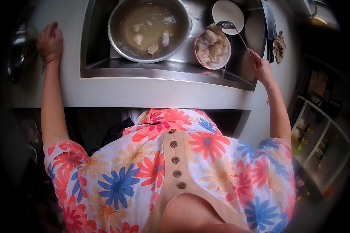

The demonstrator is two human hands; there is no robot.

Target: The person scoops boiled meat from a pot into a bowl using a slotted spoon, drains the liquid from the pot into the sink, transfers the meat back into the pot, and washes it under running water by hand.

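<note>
Nearest, beyond the tabletop's (144,91) front edge, runs the near rim of a metal sink (151,73). By its right edge is the right hand (261,66), its grip pinching the ladle's (226,25) handle; the handle's long axis slants away to the far left. Leftward from this hand, the nearer one, sits the red-rimmed bowl (224,60) heaped with pale lumps (212,44). In the sink's left half, a basin (144,60) holds cloudy water and similar pieces. The left hand (50,43) rests towards the tabletop's left edge; I cannot tell how its grip stands. Farthest, the ladle's head overlaps a white bowl (226,11) in view.
</note>
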